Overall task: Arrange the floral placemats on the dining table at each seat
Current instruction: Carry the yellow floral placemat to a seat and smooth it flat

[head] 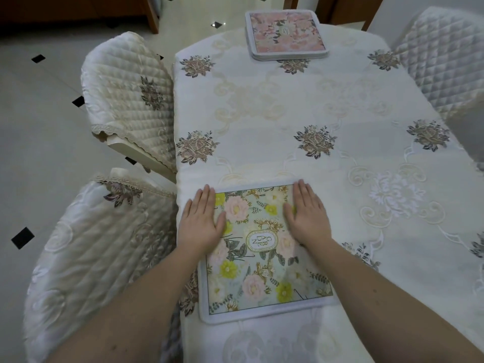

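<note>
A green floral placemat (262, 273) with a "GARDEN" label lies flat at the near left edge of the dining table (301, 106), which wears a cream embroidered cloth. My left hand (201, 221) presses flat on the mat's far left corner, fingers straight. Over the far right corner lies my right hand (306, 213), also flat. A stack of pink floral placemats (286, 35) sits at the table's far end.
Two quilted cream chairs stand on the left, one near (99, 252) and one farther back (131, 95). Another quilted chair (445, 53) is at the far right. Pale tiled floor (39, 127) with black insets lies to the left.
</note>
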Tool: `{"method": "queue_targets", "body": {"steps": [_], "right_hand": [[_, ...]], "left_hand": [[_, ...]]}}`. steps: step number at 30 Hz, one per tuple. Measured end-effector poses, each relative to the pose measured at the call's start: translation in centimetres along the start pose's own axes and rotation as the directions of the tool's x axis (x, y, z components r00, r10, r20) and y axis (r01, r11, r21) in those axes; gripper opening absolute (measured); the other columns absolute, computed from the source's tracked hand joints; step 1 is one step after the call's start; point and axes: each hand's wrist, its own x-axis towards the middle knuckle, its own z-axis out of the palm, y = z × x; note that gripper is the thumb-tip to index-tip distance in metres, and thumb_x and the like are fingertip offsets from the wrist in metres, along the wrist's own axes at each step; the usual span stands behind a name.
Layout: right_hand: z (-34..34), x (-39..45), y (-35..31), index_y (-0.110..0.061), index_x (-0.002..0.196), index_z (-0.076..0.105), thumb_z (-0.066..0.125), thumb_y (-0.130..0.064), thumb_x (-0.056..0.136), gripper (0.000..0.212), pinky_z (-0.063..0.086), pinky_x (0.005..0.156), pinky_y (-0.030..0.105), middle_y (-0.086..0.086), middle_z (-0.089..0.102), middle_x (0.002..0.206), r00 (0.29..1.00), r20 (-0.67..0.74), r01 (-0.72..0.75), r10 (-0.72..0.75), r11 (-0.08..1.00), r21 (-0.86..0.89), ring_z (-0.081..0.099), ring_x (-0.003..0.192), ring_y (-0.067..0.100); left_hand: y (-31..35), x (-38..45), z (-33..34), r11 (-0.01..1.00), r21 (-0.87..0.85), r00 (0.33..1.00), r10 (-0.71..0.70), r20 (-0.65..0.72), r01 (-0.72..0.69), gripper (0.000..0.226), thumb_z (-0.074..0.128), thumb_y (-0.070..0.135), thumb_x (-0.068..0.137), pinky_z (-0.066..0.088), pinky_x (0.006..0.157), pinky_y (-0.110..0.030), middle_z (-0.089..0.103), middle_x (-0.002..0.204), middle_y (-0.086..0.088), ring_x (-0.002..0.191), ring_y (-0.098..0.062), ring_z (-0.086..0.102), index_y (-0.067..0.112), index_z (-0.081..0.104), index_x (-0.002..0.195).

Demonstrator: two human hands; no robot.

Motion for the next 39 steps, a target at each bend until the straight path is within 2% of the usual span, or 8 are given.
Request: {"method": "queue_targets", "body": {"steps": [4, 7, 12, 16, 19, 24, 33, 39], "right_hand": [[-0.6, 0.1, 1.3, -0.014, 0.156, 0.007, 0.009, -0.050, 0.097, 0.069, 0.003, 0.122, 0.033, 0.002, 0.004, 0.164, 1.000, 0.019, -0.012, 0.012, 1.000, -0.022, 0.003, 0.150, 0.014], [-0.9, -0.2, 0.0, -0.010, 0.156, 0.012, 0.016, -0.042, 0.102, 0.062, 0.001, 0.121, 0.032, 0.006, 0.009, 0.164, 1.000, -0.002, -0.018, 0.018, 1.000, 0.006, 0.005, 0.150, 0.016], [0.0, -4.7, -5.1, -0.010, 0.154, 0.018, 0.022, -0.030, 0.101, 0.057, 0.002, 0.120, 0.031, 0.005, 0.016, 0.162, 0.990, -0.080, 0.126, -0.115, 0.981, 0.149, 0.009, 0.150, 0.017], [1.1, -8.5, -8.4, -0.009, 0.154, 0.021, 0.018, -0.030, 0.099, 0.058, 0.011, 0.121, 0.032, 0.004, 0.018, 0.162, 0.984, -0.105, 0.166, -0.146, 0.961, 0.222, 0.013, 0.149, 0.016], [2.8, -10.7, -8.8, -0.008, 0.153, 0.025, 0.020, -0.029, 0.101, 0.056, 0.011, 0.120, 0.031, 0.005, 0.023, 0.160, 0.988, -0.061, 0.152, -0.142, 0.965, 0.216, 0.017, 0.148, 0.018], [4.2, -12.7, -6.7, -0.013, 0.152, 0.031, 0.026, -0.034, 0.101, 0.055, 0.010, 0.119, 0.037, 0.004, 0.026, 0.160, 0.987, 0.017, 0.157, -0.157, 0.988, -0.010, 0.021, 0.148, 0.018], [2.2, -14.1, -0.2, -0.020, 0.156, 0.004, 0.018, -0.047, 0.102, 0.062, 0.001, 0.122, 0.037, -0.001, 0.001, 0.164, 0.999, 0.038, 0.038, -0.036, 0.998, -0.049, -0.006, 0.150, 0.012], [0.9, -14.6, 3.6, -0.016, 0.156, 0.015, 0.012, -0.044, 0.100, 0.063, 0.006, 0.122, 0.037, 0.001, 0.014, 0.163, 0.995, 0.021, -0.093, 0.093, 0.995, 0.026, 0.009, 0.150, 0.015]], "left_hand": [[-1.7, 0.5, -1.1, 0.993, 0.109, 0.999, -0.043, 0.030, 0.040, 0.073, 0.006, 0.056, 0.095, -0.005, 0.121, -0.040, -0.002, 0.164, 0.000, 0.150, -0.013, -0.007, 0.016, 0.000, 0.156], [-1.7, 0.5, -2.1, 0.985, 0.133, 0.994, -0.112, -0.006, 0.112, 0.067, 0.011, 0.047, 0.100, -0.002, 0.121, -0.042, 0.005, 0.164, -0.007, 0.151, -0.018, -0.001, 0.008, 0.008, 0.155], [3.1, -3.6, -1.8, 1.000, -0.023, 0.978, 0.010, -0.210, -0.015, 0.057, 0.023, 0.028, 0.100, 0.012, 0.120, -0.040, 0.029, 0.158, -0.014, 0.147, -0.026, 0.023, 0.002, 0.029, 0.150], [6.9, -8.3, 0.3, 0.995, -0.089, 0.987, 0.039, -0.158, -0.054, 0.059, 0.032, 0.020, 0.091, 0.015, 0.117, -0.040, 0.037, 0.153, -0.018, 0.143, -0.030, 0.032, -0.002, 0.036, 0.146], [7.9, -11.7, 3.0, 0.993, -0.080, 0.993, 0.078, -0.087, -0.085, 0.060, 0.034, 0.019, 0.091, 0.018, 0.116, -0.044, 0.031, 0.157, -0.015, 0.146, -0.026, 0.025, 0.000, 0.033, 0.148], [7.9, -14.1, 4.2, 0.998, -0.053, 0.999, 0.032, -0.004, -0.033, 0.062, 0.026, 0.038, 0.100, 0.013, 0.120, -0.045, 0.013, 0.163, -0.003, 0.150, -0.017, 0.009, 0.012, 0.017, 0.155], [4.1, -14.1, 3.0, 0.998, 0.019, 0.997, 0.061, 0.047, -0.062, 0.069, 0.028, 0.048, 0.097, 0.006, 0.122, -0.041, 0.008, 0.164, 0.000, 0.150, -0.014, 0.003, 0.018, 0.012, 0.156], [0.0, -14.2, 1.5, 1.000, 0.026, 0.998, -0.002, 0.070, 0.001, 0.068, 0.013, 0.052, 0.097, 0.002, 0.121, -0.036, 0.002, 0.163, 0.006, 0.149, -0.009, -0.001, 0.020, 0.008, 0.156]]}}
